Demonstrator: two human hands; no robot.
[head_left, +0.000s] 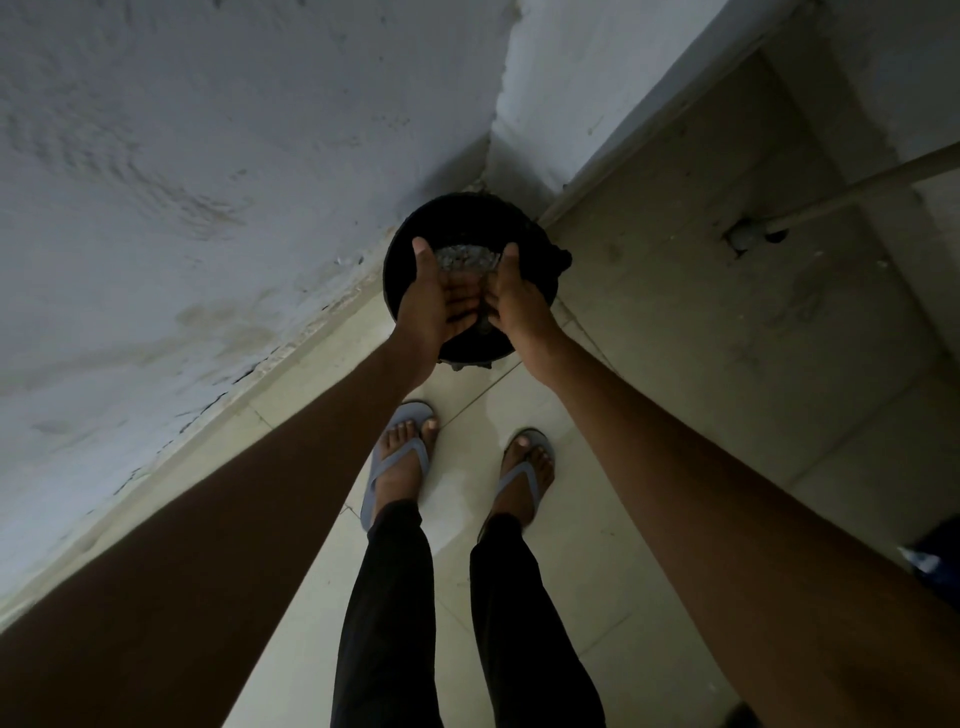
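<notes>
Down in the corner, close against both walls, sits a black bucket (457, 218), round mouth up. Right above that mouth: left hand (431, 306) and right hand (519, 301), side by side, touching, cupped like a bowl. Curled under a heap of grey bits (464, 258), holding it over the middle of the bucket. Just behind the near rim: two feet in blue flip-flops (397, 462). Tight on the left, with the wall (156, 208) running close. Lots of open tiled floor (675, 312) to the right.
</notes>
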